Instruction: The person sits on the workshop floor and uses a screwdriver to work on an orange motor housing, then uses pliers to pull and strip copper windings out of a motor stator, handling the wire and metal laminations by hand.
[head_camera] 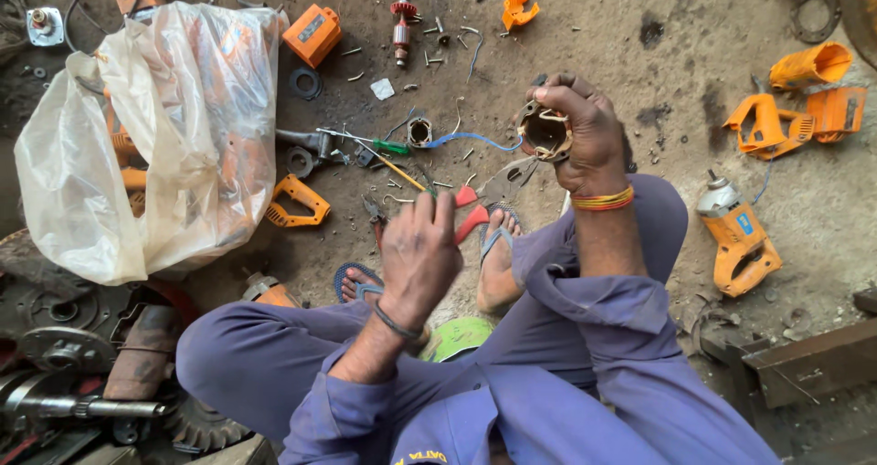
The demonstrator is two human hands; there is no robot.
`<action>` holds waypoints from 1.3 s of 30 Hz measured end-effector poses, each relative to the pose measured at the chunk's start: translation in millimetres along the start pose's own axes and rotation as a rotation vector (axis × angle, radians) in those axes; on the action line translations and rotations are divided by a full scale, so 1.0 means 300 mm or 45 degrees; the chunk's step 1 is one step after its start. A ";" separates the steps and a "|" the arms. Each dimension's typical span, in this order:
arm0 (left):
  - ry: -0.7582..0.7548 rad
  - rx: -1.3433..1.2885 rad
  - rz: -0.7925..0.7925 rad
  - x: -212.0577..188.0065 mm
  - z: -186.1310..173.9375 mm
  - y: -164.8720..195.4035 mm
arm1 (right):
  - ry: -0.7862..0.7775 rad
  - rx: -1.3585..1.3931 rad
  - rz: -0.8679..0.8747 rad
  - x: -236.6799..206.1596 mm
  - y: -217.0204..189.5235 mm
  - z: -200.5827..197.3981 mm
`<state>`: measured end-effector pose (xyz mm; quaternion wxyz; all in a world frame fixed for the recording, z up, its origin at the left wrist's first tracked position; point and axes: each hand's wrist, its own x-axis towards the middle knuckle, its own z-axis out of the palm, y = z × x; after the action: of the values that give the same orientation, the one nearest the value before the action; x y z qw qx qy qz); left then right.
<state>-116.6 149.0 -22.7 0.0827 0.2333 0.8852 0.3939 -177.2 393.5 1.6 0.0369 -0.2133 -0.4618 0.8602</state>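
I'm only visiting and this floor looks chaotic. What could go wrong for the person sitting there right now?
1. The right hand grips a round motor part whose blue wire trails to the floor; it might snag and tug.
2. Loose screws lie scattered near sandalled feet; they could prick or get lost.
3. The left hand hovers close to red-handled pliers and could knock them.

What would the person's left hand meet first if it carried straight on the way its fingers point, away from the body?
Probably the red-handled pliers just past the left hand; depth is unclear, so it might pass above them.
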 end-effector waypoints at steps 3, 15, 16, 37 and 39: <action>-0.054 -0.183 0.045 0.020 0.005 -0.018 | 0.030 -0.101 -0.206 -0.011 -0.011 -0.004; -1.625 -3.064 -0.618 -0.084 0.092 0.062 | -0.386 0.724 0.045 -0.062 -0.039 -0.004; -1.712 -3.157 -0.592 -0.079 0.089 0.063 | -0.436 0.751 0.026 -0.062 -0.037 -0.001; 0.069 -0.257 -0.246 0.023 0.075 -0.012 | 0.170 0.342 -0.033 -0.033 0.067 0.075; -0.107 -0.292 -0.425 0.038 0.065 -0.047 | 0.163 0.379 -0.009 -0.031 0.059 0.069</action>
<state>-125.0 159.3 -45.8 0.2097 0.0889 0.8567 0.4628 -174.7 365.0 0.4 0.1003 -0.2582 -0.3265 0.9037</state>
